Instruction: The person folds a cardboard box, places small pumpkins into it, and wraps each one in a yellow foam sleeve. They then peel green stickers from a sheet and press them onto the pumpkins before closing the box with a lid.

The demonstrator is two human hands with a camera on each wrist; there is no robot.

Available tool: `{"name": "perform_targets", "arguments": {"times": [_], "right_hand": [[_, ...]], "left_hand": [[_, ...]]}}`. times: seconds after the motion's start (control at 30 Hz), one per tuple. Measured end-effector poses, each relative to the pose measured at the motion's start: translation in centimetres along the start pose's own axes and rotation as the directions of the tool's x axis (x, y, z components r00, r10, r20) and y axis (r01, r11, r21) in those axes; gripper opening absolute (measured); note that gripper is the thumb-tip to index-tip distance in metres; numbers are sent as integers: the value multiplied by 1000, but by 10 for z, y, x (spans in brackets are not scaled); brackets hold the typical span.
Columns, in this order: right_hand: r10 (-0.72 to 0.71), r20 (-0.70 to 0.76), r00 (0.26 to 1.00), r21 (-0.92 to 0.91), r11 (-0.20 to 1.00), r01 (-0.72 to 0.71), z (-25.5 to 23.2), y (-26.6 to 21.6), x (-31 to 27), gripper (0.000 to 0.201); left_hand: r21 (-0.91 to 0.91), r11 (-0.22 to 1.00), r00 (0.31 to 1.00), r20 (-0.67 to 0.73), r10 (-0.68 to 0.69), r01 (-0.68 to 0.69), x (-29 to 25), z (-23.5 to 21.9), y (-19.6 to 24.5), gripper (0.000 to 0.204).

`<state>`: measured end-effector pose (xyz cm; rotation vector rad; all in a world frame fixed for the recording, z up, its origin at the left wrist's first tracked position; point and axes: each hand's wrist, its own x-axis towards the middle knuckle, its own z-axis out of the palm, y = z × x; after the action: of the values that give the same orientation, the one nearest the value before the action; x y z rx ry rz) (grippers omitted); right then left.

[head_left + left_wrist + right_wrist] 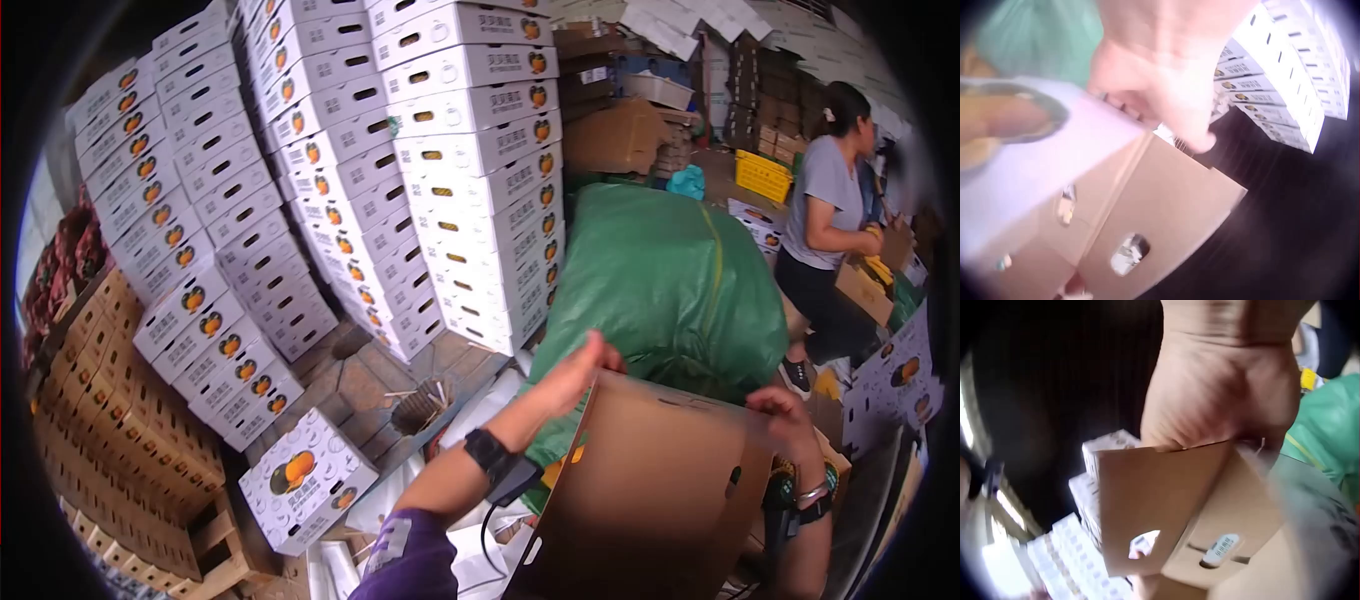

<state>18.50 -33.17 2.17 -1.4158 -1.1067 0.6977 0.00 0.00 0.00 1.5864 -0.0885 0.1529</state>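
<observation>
Brown corrugated carton [650, 490], flat-sided, gripped by left hand [575, 372] and right hand [780, 412].

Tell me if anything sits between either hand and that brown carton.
Nothing visible does. The left hand and the right hand each grip the top edge of the brown carton directly, fingers curled over the cardboard.

The stacked white boxes [470, 150] carried printed characters too small to read; the cardboard box's sticker [1220, 549] was blurred.

Carton [650, 490] in front, hands on top edge; tarp-covered heap [670, 280] behind it; stacked boxes [400, 170] left of heap
</observation>
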Motion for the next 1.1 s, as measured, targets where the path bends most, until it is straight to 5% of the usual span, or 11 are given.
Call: {"name": "perform_targets", "arguments": {"times": [0.07, 0.2, 0.4, 0.47, 0.53, 0.6, 0.67, 0.8, 0.87, 0.9, 1.1], "right_hand": [[27, 92, 995, -778, 626, 55, 31, -42, 3, 65], [-36, 52, 998, -989, 136, 57, 59, -38, 22, 48], [-115, -79, 990, -996, 52, -73, 22, -12, 1, 33], [-164, -151, 975, -987, 86, -139, -11, -13, -25, 32], [-200, -170, 965, -982, 116, -149, -57, 1, -58, 32], [20, -469, 883, -662, 654, -366, -87, 11, -96, 31], [235, -470, 851, -588, 636, -500, -111, 16, -120, 32], [241, -459, 855, 56, 969, -243, -106, 31, -206, 32], [200, -476, 857, 514, 853, 87, -97, 41, -225, 34], [98, -368, 925, 406, 911, 65, -78, 22, -214, 38], [171, -614, 770, 530, 813, 242, -59, -3, -244, 50]], "left_hand": [[485, 874, 992, 91, -91, 35, -10, 15, 37, 58], [982, 72, 945, 185, -270, -172, 17, 51, 60, 48], [1000, 24, 997, -12, -81, 14, 17, 97, 50, 50], [919, -307, 784, 377, 493, -249, -40, 117, 60, 54], [854, -21, 843, 517, 149, -520, -101, 147, 62, 51], [829, 218, 698, 553, -456, -514, -145, 178, 53, 44], [890, -129, 897, 442, 18, -437, -140, 172, 25, 38], [725, 410, 745, 212, 632, -554, -69, 81, 82, 36], [295, 816, 833, -99, 544, -498, -31, 52, 69, 29], [-68, 988, 944, -310, 111, -138, -16, 53, 79, 31], [-650, 749, 989, 18, -148, 125, 89, 150, 8, 41]]}}
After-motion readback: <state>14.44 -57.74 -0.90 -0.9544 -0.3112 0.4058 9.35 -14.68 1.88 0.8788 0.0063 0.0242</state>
